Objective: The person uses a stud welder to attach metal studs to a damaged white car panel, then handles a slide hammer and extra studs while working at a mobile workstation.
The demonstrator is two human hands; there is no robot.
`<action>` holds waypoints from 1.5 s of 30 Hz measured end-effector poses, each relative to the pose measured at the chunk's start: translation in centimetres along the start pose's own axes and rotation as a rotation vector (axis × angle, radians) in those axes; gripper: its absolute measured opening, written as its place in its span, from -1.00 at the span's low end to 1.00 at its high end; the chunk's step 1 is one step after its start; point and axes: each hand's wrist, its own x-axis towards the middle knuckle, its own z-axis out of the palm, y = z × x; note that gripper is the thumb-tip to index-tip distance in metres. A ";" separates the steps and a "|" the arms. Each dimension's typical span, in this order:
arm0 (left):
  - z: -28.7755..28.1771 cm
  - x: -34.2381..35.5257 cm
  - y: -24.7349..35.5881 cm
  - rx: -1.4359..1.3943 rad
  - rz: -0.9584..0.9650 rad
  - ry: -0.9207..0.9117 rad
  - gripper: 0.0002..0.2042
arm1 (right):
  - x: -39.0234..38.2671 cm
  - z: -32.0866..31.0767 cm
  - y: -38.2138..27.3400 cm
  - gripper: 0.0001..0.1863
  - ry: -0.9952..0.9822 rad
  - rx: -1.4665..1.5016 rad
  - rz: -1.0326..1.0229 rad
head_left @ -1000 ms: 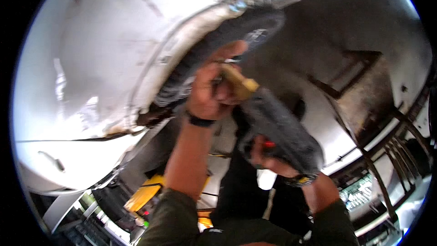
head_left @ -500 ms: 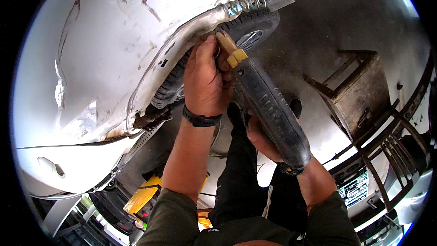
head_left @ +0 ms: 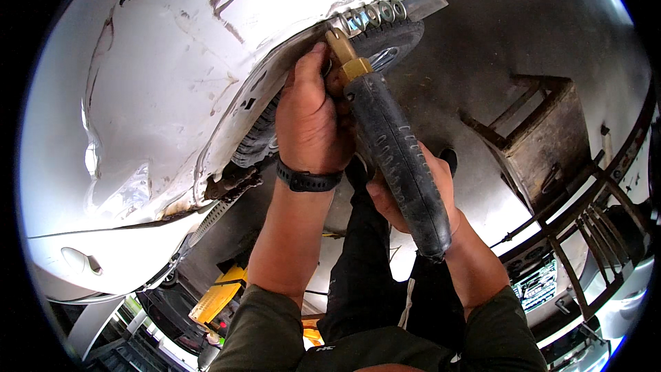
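My right hand (head_left: 441,179) wraps round the black ribbed handle of a spot-welding gun (head_left: 396,151). Its brass-coloured tip (head_left: 339,45) points up at the edge of a white car's wheel arch. Close beside that tip, my left hand (head_left: 310,117) is closed, its thumb up against the arch edge. Part of a dark ring shows by its fingertips, but what they grip is mostly hidden. Several metal washers (head_left: 372,14) stand in a row along the arch edge, just beyond the tip. The white panel (head_left: 165,83) is dented and scraped.
Behind the arch is a tyre (head_left: 389,41). A rusty brown bracket (head_left: 234,180) juts from the torn lower end of the bodywork. To the right stand a worn metal stand (head_left: 544,138) and a dark metal frame (head_left: 599,234). A yellow case (head_left: 219,293) lies at lower left.
The gun has risen along the arch, its tip coming nearer the washers and its rear end shifting left. My right hand has moved up with it. The left hand has barely moved.
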 end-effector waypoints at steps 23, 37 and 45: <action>-1.8 0.8 -0.2 -0.148 -0.044 -0.162 -0.73 | 1.1 -2.0 0.9 -0.62 -0.086 -0.189 -0.072; -5.2 -4.9 -1.9 -0.202 -0.091 -0.037 -0.66 | 0.3 -2.0 0.4 -0.46 -0.059 -0.101 -0.035; -5.6 -4.5 -1.6 0.102 0.087 -0.065 -0.68 | -7.0 -2.4 3.3 -0.64 -0.045 0.745 0.703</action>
